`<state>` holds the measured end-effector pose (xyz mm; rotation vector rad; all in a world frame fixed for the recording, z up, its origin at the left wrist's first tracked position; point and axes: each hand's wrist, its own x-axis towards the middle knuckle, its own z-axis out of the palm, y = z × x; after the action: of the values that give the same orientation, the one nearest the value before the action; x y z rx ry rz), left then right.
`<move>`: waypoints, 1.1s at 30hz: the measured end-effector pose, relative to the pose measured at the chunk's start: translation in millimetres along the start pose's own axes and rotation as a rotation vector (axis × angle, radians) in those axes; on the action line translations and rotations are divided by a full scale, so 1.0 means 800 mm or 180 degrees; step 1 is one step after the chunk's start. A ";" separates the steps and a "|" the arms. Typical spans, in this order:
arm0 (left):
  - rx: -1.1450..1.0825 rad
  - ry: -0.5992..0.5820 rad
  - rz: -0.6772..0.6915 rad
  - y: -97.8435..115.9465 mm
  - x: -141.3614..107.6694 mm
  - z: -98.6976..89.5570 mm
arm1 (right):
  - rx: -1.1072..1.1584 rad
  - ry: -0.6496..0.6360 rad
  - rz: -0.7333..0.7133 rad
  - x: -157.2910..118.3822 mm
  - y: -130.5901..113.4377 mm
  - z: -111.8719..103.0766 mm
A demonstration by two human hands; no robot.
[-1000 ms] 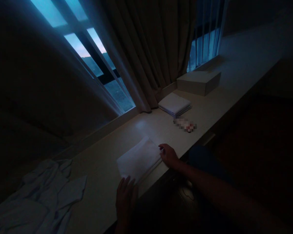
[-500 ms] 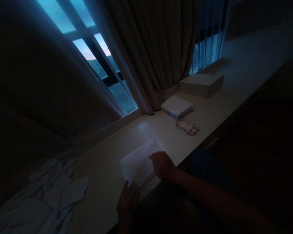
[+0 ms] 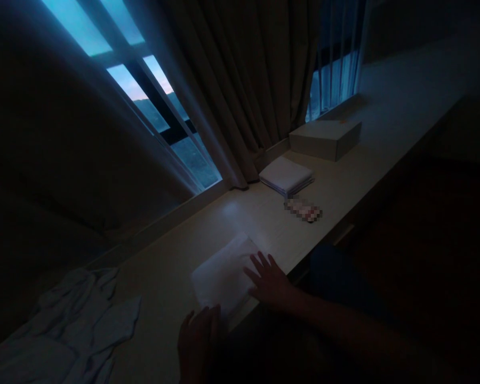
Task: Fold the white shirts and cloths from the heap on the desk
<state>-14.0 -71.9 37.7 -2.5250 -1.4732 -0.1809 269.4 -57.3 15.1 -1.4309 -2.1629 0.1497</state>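
Note:
A white folded cloth (image 3: 222, 272) lies on the long pale counter (image 3: 164, 266) in front of me. My right hand (image 3: 270, 282) rests on its right edge, open, with the fingers spread. My left hand (image 3: 198, 333) is at the cloth's near left corner, its fingers slightly bent and apart; in the dim light its fingertips touch or nearly touch the edge. Farther along the counter sits a thicker folded white cloth stack (image 3: 286, 176). Beside that stack is a small blurred-out item (image 3: 303, 209).
A heap of crumpled white cloth (image 3: 72, 325) covers the counter's left end. A pale closed box (image 3: 324, 140) stands toward the back right by the window. Dark curtains (image 3: 244, 80) hang down to the counter's back edge. The counter's front edge runs diagonally.
My right hand has gone from curled fingers to spread ones on the cloth. The left hand has shifted slightly left, its fingers more bent. The whole view has drifted a little.

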 end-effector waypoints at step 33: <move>-0.0508 0.0316 -0.1776 0.230 0.062 0.026 | -0.0042 -0.0710 -0.0214 0.131 0.013 0.004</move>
<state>170.7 -112.7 5.6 -2.1063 -2.1559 -0.5177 246.1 39.9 47.3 -1.4036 -2.3921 0.2830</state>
